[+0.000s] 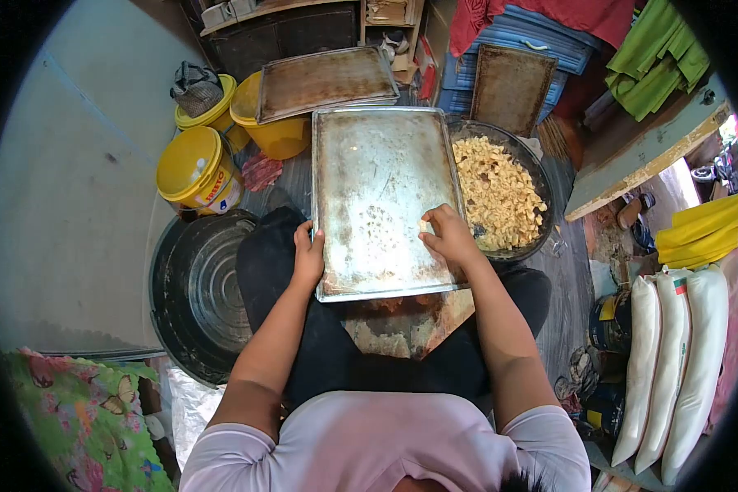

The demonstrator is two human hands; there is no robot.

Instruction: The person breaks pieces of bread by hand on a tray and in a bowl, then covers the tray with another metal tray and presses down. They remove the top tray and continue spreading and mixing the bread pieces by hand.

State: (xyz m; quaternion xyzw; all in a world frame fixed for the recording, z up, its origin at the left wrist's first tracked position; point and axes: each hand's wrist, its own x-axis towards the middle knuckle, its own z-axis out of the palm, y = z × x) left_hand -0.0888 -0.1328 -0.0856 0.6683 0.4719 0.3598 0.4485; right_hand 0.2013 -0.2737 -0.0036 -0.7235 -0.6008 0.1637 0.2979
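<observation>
A worn metal baking tray lies in front of me above my lap. My left hand grips its left edge, thumb on top. Over the tray's lower right part, my right hand pinches a small pale piece between thumb and fingers. To the right of the tray is a round dark basin holding many pale yellow chunks. The tray's right edge overlaps the basin's left side.
A black tub stands at left, with yellow buckets behind it. Another tray rests on a bucket; one more leans on blue drawers. White sacks stand at right, below a wooden door edge.
</observation>
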